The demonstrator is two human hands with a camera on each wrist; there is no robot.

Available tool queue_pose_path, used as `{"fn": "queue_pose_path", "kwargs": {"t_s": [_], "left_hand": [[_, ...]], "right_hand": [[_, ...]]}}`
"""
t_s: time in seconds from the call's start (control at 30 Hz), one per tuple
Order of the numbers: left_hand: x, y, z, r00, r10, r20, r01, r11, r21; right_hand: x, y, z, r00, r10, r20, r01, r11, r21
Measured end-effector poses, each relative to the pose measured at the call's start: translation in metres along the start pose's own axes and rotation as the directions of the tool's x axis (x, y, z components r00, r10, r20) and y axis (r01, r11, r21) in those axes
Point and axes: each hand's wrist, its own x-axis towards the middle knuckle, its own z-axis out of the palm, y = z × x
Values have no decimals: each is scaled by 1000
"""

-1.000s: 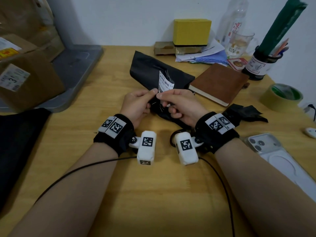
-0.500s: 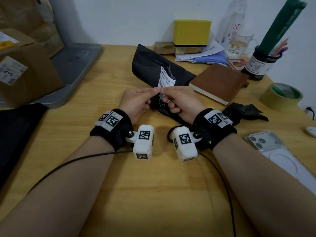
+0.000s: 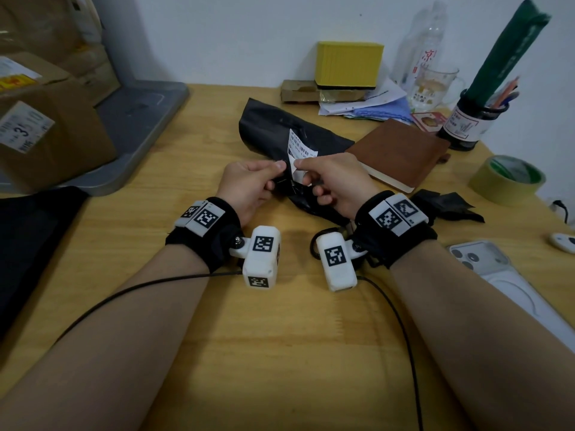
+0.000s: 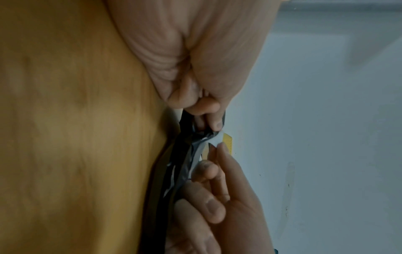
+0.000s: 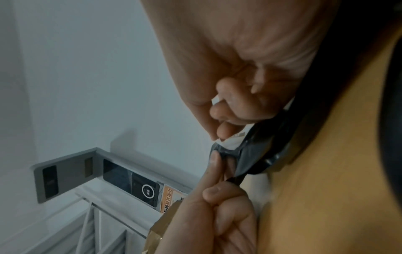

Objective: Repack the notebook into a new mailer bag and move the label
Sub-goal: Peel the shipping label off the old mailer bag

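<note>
Now the black bag (image 3: 280, 132) lies on the worktop (image 3: 193, 321), its long axis running from the far left toward the hands. Left hand (image 3: 249, 188) pinches the bag's near end; right hand (image 3: 333, 185) pinches the label's (image 3: 300, 147) lower corner, peeled farther up than a second ago. Notebook (image 3: 398, 154) sits just right.

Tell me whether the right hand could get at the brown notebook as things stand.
Probably yes: the notebook lies uncovered beside the right hand, nothing between them. But that hand pinches the label, so it must let go first.

two hands (image 3: 249, 185), one notebook (image 3: 401, 150), one label (image 3: 300, 147)
</note>
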Motion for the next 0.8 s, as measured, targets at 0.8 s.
{"fn": "queue_pose_path", "kwargs": {"t_s": [0.8], "left_hand": [[1, 3, 1, 999, -29, -41, 27, 999, -45]], "right_hand": [[-7, -22, -15, 996, -85, -29, 81, 989, -122]]}}
